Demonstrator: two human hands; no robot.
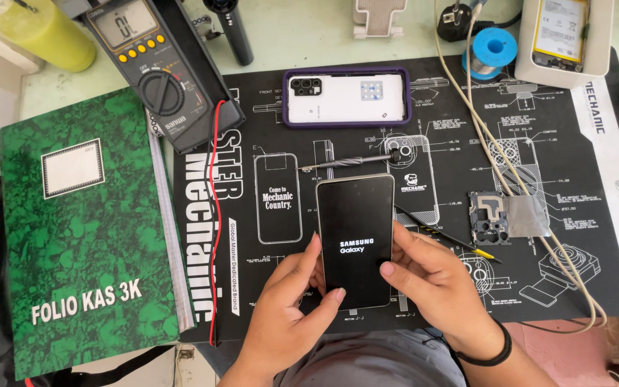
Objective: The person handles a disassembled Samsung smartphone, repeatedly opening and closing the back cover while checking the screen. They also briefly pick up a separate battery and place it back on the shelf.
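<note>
A black smartphone (355, 240) was held upright above the near middle of a black printed work mat (424, 143), its dark screen lit only by small white lettering at its centre. It was grasped from both sides: the left hand (288, 308) was wrapped around the left edge with the thumb laid across the lower screen, and the right hand (431, 283) was closed on the right edge with the thumb tip pressed at the bezel. A black band was worn on the right wrist.

Just beyond the phone's top edge a slim screwdriver (356, 161) lay on the mat, and further back a white phone in a purple case (346, 97) lay face down. Open mat was left between the two. To the right, a small metal shield plate (506, 217) rested near a beige cable (517, 172) that ran down the mat toward its near edge.

At the left edge of the mat a green marbled ledger (84, 229) with a white rectangular label was set, well apart from the hands. Behind it stood a black multimeter (152, 68) with yellow buttons, from which a red lead (215, 215) was trailed down the mat's left border. A blue solder spool (492, 46) sat at the far edge.
</note>
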